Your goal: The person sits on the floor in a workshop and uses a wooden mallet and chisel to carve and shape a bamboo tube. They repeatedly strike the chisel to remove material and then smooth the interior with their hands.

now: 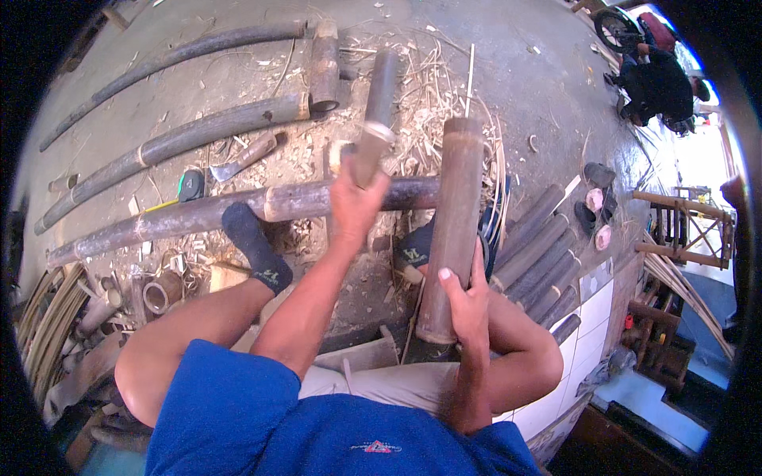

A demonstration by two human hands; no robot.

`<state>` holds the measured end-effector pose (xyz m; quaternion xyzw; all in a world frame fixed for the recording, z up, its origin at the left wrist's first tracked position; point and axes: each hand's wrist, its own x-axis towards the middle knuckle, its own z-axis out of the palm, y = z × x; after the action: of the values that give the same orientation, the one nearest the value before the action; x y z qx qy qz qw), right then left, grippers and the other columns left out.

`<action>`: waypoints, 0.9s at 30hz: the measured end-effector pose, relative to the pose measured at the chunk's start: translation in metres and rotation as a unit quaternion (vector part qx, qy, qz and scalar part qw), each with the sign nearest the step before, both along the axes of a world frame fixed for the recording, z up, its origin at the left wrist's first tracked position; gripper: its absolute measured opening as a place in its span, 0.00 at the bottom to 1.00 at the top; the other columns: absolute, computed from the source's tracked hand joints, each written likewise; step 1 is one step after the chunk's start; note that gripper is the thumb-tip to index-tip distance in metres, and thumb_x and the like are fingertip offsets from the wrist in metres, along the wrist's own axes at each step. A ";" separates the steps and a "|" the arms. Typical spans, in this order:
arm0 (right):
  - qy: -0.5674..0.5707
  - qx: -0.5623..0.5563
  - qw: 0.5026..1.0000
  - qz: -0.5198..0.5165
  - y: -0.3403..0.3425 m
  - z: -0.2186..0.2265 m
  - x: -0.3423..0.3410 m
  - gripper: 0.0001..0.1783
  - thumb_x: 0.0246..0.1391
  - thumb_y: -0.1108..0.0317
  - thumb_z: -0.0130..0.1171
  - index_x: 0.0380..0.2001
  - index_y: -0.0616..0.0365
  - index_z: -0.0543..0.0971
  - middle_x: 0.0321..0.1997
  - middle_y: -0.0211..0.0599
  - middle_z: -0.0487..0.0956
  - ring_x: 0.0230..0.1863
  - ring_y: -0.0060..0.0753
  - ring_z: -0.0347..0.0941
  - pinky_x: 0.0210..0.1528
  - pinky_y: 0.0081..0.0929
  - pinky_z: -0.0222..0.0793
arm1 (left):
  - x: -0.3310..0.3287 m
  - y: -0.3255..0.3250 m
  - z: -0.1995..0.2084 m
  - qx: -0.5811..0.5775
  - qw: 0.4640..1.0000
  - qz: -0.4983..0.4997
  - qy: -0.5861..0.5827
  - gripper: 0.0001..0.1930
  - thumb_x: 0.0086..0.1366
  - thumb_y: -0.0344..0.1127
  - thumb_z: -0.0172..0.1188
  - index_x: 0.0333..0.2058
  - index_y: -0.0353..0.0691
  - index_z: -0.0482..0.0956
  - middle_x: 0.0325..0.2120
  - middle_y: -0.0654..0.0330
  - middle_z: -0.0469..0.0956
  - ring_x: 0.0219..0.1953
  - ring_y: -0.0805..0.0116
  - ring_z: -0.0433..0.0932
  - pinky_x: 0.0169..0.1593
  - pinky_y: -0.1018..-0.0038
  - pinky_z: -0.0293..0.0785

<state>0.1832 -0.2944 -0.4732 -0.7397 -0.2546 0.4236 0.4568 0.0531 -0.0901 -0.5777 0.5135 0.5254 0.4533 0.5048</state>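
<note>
In the head view, the person sits low over a floor (516, 79) strewn with shavings (425, 103), holding a cut length of bamboo in each hand. The left hand (359, 205), blurred, is closed around the lower end of a narrow bamboo tube (381, 91), which points away from the body, above a long pole (175, 220) lying crosswise. The right hand (467, 297) is wrapped around the lower part of a wide bamboo tube (456, 198), thumb along its near side, the tube slanting up in front of the right leg. The two tubes are apart. Beyond the pole lie a tape measure (191, 186) and a broad knife (246, 156); more cut tubes (540, 258) lie side by side at the right. The step in hand appears to be handling these two pieces together; the next move seems to call for a steady right hand and a controlled left one, with fingers clear of both rims.
</note>
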 end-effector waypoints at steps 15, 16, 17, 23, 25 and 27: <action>-0.309 0.110 0.890 0.317 0.116 0.077 -0.036 0.56 0.50 0.48 0.69 0.76 0.46 0.50 0.53 0.61 0.79 0.51 0.57 0.81 0.55 0.40 0.76 | -0.063 -0.005 -0.061 -0.170 0.879 0.175 -0.410 0.12 0.65 0.39 0.61 0.27 0.40 0.70 0.18 0.61 0.70 0.20 0.68 0.70 0.29 0.69 0.70; -0.363 0.091 0.856 0.356 0.119 0.075 -0.035 0.56 0.50 0.46 0.68 0.76 0.42 0.50 0.50 0.61 0.80 0.48 0.60 0.81 0.53 0.42 0.77 | -0.060 -0.008 -0.062 -0.155 0.883 0.202 -0.394 0.12 0.65 0.38 0.61 0.27 0.40 0.70 0.19 0.61 0.71 0.20 0.68 0.70 0.29 0.69 0.71; -0.454 0.000 0.791 0.410 0.121 0.071 -0.035 0.55 0.50 0.41 0.65 0.76 0.35 0.49 0.43 0.61 0.80 0.44 0.66 0.80 0.47 0.49 0.78 | -0.057 -0.008 -0.062 -0.153 0.883 0.218 -0.387 0.12 0.64 0.38 0.61 0.28 0.39 0.71 0.19 0.60 0.71 0.21 0.68 0.71 0.29 0.68 0.71; -0.343 -0.103 0.866 0.348 0.060 0.032 -0.041 0.54 0.48 0.46 0.68 0.74 0.50 0.56 0.43 0.65 0.80 0.36 0.54 0.82 0.42 0.46 0.76 | -0.058 0.000 -0.038 -0.153 0.897 0.252 -0.331 0.14 0.63 0.39 0.65 0.38 0.35 0.75 0.23 0.63 0.75 0.22 0.71 0.72 0.30 0.69 0.72; -0.315 -0.121 0.886 0.318 0.018 0.025 -0.044 0.54 0.50 0.48 0.68 0.73 0.59 0.56 0.39 0.66 0.81 0.35 0.54 0.82 0.42 0.41 0.76 | -0.063 0.006 -0.023 -0.252 0.887 0.270 -0.279 0.14 0.63 0.41 0.65 0.35 0.37 0.74 0.22 0.65 0.73 0.21 0.72 0.71 0.26 0.72 0.70; -0.270 -0.169 0.899 0.302 -0.014 0.018 -0.048 0.55 0.50 0.46 0.68 0.74 0.56 0.53 0.42 0.64 0.82 0.42 0.64 0.81 0.49 0.47 0.76 | -0.069 0.012 -0.006 -0.138 0.899 0.308 -0.280 0.13 0.64 0.40 0.65 0.30 0.39 0.72 0.20 0.66 0.70 0.18 0.74 0.68 0.23 0.75 0.67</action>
<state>0.1354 -0.3086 -0.4552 -0.7795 -0.5032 0.3623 0.0889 -0.0154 -0.0784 -0.5839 0.1031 0.5519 0.6338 0.5320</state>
